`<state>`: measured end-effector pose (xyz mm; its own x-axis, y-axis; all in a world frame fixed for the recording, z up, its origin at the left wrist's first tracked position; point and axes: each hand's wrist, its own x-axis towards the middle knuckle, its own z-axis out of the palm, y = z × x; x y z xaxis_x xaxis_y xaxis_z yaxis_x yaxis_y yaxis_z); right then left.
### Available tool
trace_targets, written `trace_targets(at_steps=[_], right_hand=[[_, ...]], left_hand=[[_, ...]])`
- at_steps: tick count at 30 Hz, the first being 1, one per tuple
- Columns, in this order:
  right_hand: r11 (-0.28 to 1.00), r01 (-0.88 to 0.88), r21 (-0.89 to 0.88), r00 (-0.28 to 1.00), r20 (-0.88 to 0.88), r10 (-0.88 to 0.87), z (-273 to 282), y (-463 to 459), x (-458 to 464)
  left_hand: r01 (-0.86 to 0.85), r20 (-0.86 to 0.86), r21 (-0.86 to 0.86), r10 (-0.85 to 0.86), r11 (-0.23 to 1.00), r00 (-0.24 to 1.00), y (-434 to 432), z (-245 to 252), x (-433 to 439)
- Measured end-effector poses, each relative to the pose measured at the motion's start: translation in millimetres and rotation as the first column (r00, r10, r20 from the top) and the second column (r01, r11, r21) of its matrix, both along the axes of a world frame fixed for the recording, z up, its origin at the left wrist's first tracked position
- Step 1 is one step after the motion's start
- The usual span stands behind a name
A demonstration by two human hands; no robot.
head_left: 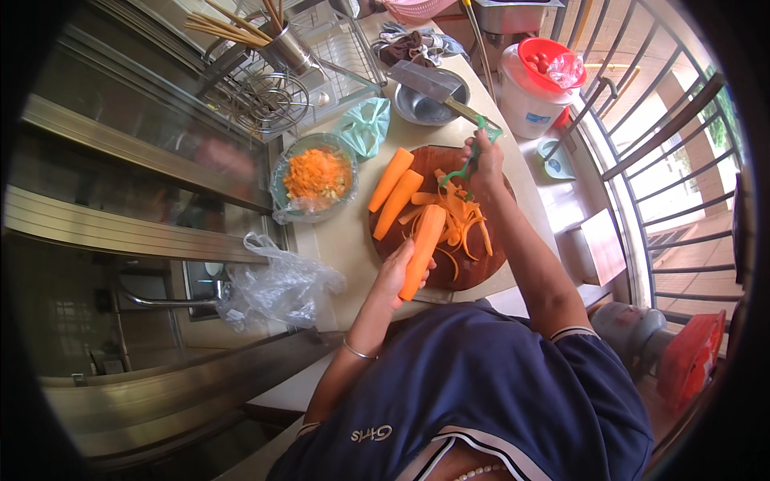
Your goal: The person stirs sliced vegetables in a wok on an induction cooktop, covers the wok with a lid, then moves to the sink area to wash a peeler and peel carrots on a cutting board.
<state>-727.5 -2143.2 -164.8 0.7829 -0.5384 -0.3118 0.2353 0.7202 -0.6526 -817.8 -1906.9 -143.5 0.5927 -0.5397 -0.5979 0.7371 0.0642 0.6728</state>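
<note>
My left hand (398,267) is closed around the lower part of a peeled carrot (426,243), held at a slant above a round wooden cutting board (481,269). In my right hand (484,157) is a green peeler (460,174), over the board's far right part. Orange peelings (463,219) lie heaped on the board. Two more peeled carrots (391,179) rest side by side at the board's left edge. Left of them stands a bowl of shredded carrot (317,174), with clear plastic film around its rim.
A cleaver (424,81) lies across a metal bowl (432,99) beyond the board. Near that are a green plastic bag (364,126) and a dish rack (352,60). A clear plastic bag (283,282) sits at the left. Tomatoes in a red basin (541,45) top a white bucket (529,105).
</note>
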Motion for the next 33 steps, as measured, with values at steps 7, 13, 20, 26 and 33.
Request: trace_targets(at_steps=[7,13,20,26,33], right_hand=[[0.981,-0.160,0.109,0.985,0.080,0.151,-1,40,-17],[0.958,-0.271,0.093,0.962,-0.007,0.273,26,72,-42],[0.999,-0.012,0.052,1.000,-0.024,0.014,-9,10,3],[0.972,-0.200,0.121,0.980,0.043,0.196,0,40,-20],[0.969,-0.244,0.025,0.970,0.008,0.244,21,59,-32]], left_hand=[[-0.087,0.045,0.070,0.084,0.994,0.995,-7,-12,14],[-0.152,0.016,0.066,0.151,0.986,0.988,-16,-12,18],[-0.013,0.038,0.040,0.012,0.999,0.999,-5,2,3],[-0.080,0.011,0.058,0.080,0.995,0.997,-7,-8,15],[-0.084,0.008,0.022,0.084,0.996,0.996,-14,-7,18]])
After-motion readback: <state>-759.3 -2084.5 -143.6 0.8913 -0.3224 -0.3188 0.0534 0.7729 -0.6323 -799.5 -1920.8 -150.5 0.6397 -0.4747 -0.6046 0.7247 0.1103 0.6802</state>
